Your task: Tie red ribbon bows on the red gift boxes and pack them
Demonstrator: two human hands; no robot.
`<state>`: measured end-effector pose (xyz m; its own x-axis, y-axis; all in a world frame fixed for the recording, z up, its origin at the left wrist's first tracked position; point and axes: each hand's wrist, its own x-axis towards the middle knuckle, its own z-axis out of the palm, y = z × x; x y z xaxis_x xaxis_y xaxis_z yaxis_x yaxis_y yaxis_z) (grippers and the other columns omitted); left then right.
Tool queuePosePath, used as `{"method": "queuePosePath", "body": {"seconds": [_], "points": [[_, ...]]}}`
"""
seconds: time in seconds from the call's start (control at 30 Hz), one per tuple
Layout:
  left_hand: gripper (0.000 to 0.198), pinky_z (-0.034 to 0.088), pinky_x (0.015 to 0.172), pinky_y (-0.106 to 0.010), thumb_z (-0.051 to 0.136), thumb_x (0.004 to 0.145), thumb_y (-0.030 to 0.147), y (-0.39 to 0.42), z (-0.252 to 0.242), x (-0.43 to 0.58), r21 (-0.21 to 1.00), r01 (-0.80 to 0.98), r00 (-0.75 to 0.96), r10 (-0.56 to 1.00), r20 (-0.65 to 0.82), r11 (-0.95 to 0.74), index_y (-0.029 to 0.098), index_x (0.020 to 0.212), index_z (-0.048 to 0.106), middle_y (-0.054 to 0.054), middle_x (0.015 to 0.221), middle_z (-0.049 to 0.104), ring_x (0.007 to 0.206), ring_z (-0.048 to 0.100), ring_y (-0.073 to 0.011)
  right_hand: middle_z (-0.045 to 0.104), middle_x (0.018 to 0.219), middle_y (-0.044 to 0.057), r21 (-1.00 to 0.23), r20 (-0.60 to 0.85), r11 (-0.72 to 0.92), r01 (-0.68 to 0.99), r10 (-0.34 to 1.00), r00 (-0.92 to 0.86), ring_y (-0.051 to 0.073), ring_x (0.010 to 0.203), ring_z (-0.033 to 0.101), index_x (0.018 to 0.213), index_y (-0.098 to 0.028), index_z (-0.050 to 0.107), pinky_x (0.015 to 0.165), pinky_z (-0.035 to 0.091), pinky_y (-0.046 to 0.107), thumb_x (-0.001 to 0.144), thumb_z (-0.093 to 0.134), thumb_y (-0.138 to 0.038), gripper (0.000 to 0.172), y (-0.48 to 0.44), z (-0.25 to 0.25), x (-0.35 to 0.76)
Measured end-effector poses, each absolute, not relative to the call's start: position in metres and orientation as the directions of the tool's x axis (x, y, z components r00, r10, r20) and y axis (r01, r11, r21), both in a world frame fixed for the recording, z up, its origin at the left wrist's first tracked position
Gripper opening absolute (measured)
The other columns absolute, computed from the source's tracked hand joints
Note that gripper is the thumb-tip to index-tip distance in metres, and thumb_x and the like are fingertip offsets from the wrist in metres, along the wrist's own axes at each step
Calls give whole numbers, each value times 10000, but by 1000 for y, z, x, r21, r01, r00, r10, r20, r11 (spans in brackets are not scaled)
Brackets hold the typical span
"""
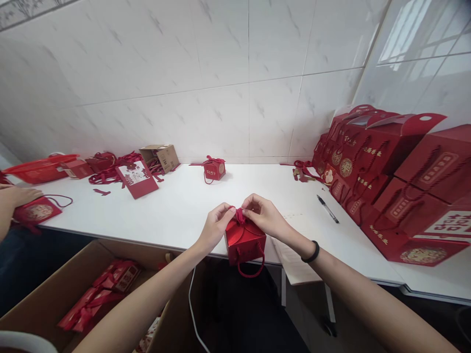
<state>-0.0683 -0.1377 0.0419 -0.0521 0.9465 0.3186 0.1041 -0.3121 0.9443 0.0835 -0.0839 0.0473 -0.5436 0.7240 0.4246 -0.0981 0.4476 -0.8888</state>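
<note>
A small shiny red gift box [246,245] with a rope handle sits at the table's front edge, its handle hanging over the edge. On its top is a red ribbon [240,216], gathered in the middle. My left hand [220,220] pinches the ribbon from the left side. From the right, my right hand [263,214] pinches it too, with thumb and fingers close together. The knot is partly hidden by my fingertips.
Red gift boxes [382,186] are stacked at the right, near a pen [327,209]. A finished-looking small box [214,169] stands by the wall. At left lie ribbons, a cardboard box [162,158] and another person's hand [16,196]. Below, an open carton [47,299] holds ribboned boxes.
</note>
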Motion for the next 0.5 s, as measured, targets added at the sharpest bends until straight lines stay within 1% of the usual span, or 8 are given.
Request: {"method": "queuePosePath", "body": {"seconds": [0.1,0.17,0.27,0.33,0.4,0.5], "points": [[249,430,669,-233,553,790,363,-137,41,-66,960,13,-29,959,281,-281,163,641,549,20,642,587,641,536,-110,592,709,-6,-880,423,470,-65,715,-556,141,663,588,782,-189,504,662,477,299,779,509,-186,6,-85,45,83],[241,433,684,-237,550,790,354,-137,40,-66,963,-13,-20,963,268,-268,164,642,557,16,646,602,649,548,-114,596,709,-5,-858,440,513,-26,708,-552,143,670,589,787,-191,508,671,485,303,791,498,-182,14,-86,44,83],[242,436,687,-246,559,775,359,-137,40,-66,965,-18,-40,964,263,-263,164,632,551,13,636,601,644,550,-120,590,784,16,-787,533,617,15,691,-489,153,743,588,792,-196,523,685,501,303,807,494,-187,34,-89,43,87],[245,437,690,-253,565,768,367,-137,39,-66,965,-21,-53,965,258,-260,164,632,545,10,637,597,647,549,-124,571,895,49,-700,625,713,33,634,-455,170,847,577,810,-199,545,711,512,312,819,498,-187,48,-92,45,93],[240,435,695,-259,571,763,370,-137,39,-67,969,-17,-54,968,247,-248,162,646,546,3,655,600,665,550,-131,537,1000,79,-578,695,814,67,533,-482,193,956,550,831,-201,575,774,507,344,826,520,-178,60,-95,48,100],[226,427,679,-256,585,755,360,-136,39,-68,969,-26,-50,968,244,-246,161,654,547,2,670,593,667,535,-129,498,1084,100,-399,716,906,140,403,-570,228,1039,511,845,-207,608,838,483,402,824,581,-173,48,-99,50,108]]}}
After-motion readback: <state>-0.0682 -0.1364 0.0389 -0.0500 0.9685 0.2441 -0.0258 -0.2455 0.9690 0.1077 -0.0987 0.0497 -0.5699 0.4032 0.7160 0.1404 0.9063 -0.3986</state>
